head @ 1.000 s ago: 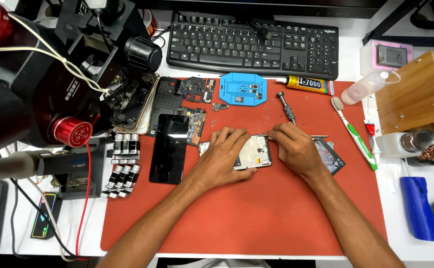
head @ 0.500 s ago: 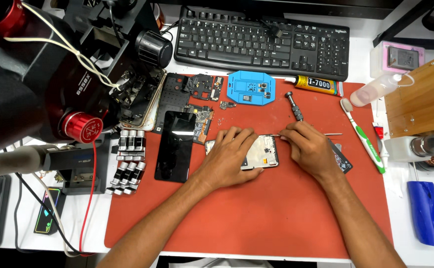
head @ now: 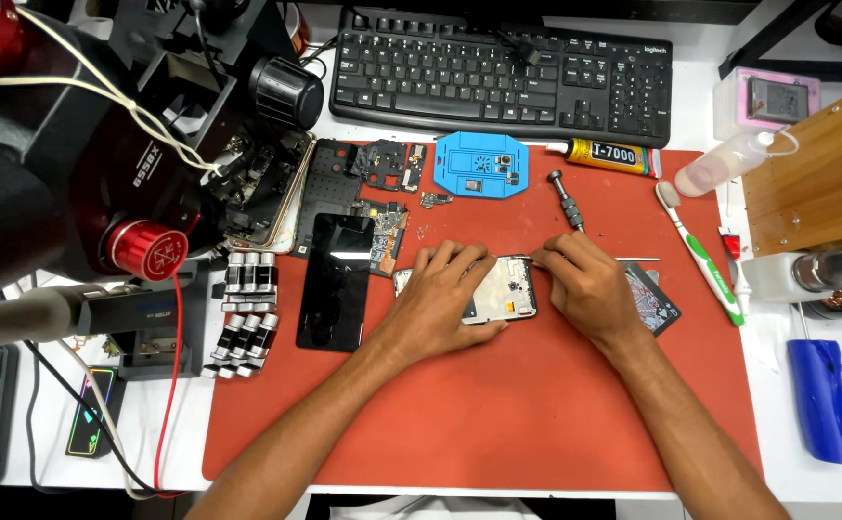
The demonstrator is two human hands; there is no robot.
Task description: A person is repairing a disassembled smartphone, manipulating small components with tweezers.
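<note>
Right now, both hands are on one small phone part.
Phone frame: the phone frame (head: 501,290) lies flat on the red mat (head: 498,414), near the middle, just in front of the person.
Long side: its long side runs left to right, a little tilted, so one short end points at each hand.
Left hand: the left hand (head: 443,292) lies spread out and flat over the left end of the frame and presses it down; the fingers reach to its top edge.
Right hand: the right hand (head: 589,284) is curled narrow at the right end of the frame; its fingertips pinch at the top right corner. It may hold a thin tool, but I cannot tell.
Which hand is nearer: both touch the frame; the left covers more of it, the right only meets the corner.
Near things: a black phone screen (head: 334,281) lies just left of the left hand, apart from it.
Behind: a small screwdriver (head: 567,200) lies just past the right hand, and a blue holder (head: 481,165) sits farther back.
Right side: a green and white toothbrush (head: 702,255) lies well apart from the frame.
</note>
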